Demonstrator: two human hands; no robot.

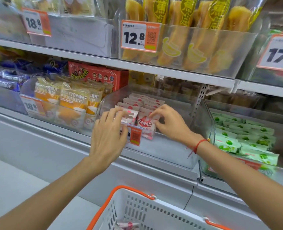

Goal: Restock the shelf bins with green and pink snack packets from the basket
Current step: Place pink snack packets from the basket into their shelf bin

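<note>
Both hands are in the clear pink-packet bin (170,151) on the shelf. Left hand (110,130) has fingers curled over the front-left pink packet (129,113), pinching its top edge. Right hand (168,122) pinches the front-right pink packet (144,123) by its upper right corner. More pink packets (144,99) stand in rows just behind the fingers.

Handling, my read: light, soft film pouches, crinkly and a bit slippery; they'll flop and tip if not packed upright. Best held at the top seal or a corner, as now; squeezing the middle risks crushing what's inside.

Green packets (247,140) sit in the next bin, just right of the right wrist, stacked flat and near full. Basket (134,205), white with orange handles, is below, between the forearms; a few pink packets show at its bottom (129,225), so not done yet.

Orange price tag (135,136) clips to the bin front, between the hands. Left of the left hand: bin of orange bread packs (67,103). Above: shelf with yellow banana-cake packs (187,39). Bin walls are smooth and curved.
</note>
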